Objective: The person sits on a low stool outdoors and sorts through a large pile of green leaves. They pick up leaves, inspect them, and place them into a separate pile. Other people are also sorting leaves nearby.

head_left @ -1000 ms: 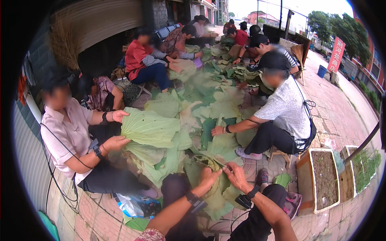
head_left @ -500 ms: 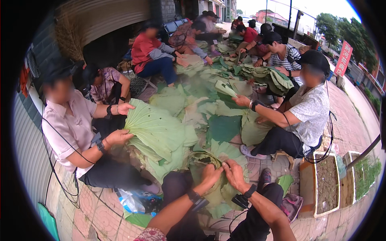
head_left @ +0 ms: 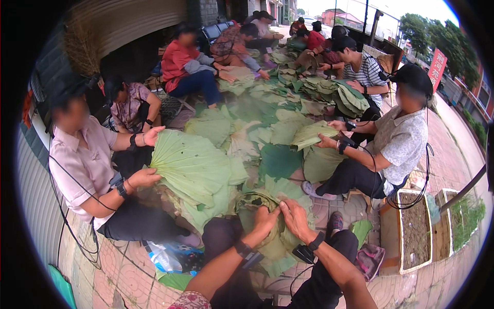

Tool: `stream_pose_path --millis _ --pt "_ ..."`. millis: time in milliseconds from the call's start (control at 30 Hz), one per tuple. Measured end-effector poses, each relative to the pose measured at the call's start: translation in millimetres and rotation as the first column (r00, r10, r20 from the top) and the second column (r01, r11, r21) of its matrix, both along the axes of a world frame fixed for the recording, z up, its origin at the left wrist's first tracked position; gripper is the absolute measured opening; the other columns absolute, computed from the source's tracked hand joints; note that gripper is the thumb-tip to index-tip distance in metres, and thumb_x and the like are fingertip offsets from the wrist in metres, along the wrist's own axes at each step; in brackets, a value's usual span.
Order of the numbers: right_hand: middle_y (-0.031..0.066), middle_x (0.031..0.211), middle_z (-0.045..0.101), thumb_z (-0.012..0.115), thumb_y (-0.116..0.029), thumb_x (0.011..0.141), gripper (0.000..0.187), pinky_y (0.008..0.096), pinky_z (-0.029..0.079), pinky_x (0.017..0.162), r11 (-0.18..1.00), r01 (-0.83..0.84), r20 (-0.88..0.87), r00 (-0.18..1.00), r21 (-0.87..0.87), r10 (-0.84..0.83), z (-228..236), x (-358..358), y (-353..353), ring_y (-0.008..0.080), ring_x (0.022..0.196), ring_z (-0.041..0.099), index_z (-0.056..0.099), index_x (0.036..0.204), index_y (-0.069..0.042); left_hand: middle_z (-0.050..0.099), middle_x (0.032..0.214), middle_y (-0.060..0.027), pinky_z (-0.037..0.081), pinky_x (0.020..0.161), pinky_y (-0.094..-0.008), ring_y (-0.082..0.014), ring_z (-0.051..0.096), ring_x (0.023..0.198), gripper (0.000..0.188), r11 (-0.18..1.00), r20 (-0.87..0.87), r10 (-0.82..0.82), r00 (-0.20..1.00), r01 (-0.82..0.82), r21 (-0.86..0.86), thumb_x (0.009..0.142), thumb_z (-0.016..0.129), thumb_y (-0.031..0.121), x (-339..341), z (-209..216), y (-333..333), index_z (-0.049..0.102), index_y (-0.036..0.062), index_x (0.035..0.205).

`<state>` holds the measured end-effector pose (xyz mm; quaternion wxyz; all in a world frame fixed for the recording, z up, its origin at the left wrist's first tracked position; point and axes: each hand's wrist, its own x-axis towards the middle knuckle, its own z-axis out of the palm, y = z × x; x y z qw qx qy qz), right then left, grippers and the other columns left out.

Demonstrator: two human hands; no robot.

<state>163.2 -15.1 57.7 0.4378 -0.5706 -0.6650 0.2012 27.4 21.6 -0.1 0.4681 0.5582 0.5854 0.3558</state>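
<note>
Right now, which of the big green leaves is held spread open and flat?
The broad leaf held by the person in the pale pink shirt; the wearer's hands grip a folded bundle.

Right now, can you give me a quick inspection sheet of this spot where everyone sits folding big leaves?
Surface: brick paving, largely covered with leaves.
Job's things: folded green leaf bundle over the knees.
Clutter: plastic bag, planter box.
Hands: left hand and right hand both press on the bundle.
Cables: black wire hangs from the right wrist.
Surroundings: seated co-workers with large lotus leaf and leaf stack.
</note>
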Motion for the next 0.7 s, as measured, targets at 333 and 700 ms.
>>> stream_pose_path --millis 333,700 --pt "0.0252 0.094 0.064 0.054 -0.024 0.1 0.025 0.0528 0.047 0.077 1.0 -0.008 0.014 1.0 0.009 0.008 5.2 -10.4 0.0 0.0477 0.089 0.06 0.064 0.101 -0.001 0.067 0.092 -0.01 0.048 0.065 -0.0333 -0.0165 0.062 0.079 0.028 0.993 0.217 -0.017 0.976 0.042 -0.11 0.092 0.066 0.019 -14.5 10.8 -1.2 0.065 -0.0048 0.106" --pt "0.0236 0.099 0.065 0.056 -0.024 0.098 0.027 0.0462 0.049 0.08 0.992 0.072 -0.039 0.996 -0.105 -0.076 -5.1 -21.2 -26.7 0.0433 0.09 0.063 0.066 0.106 0.001 0.065 0.085 -0.0083 0.048 0.062 -0.0326 -0.0168 0.061 0.073 0.026 0.99 0.248 -0.043 0.968 0.075 -0.121 0.09 0.066 0.019 -20.4 1.8 -4.3 0.065 -0.0051 0.1"
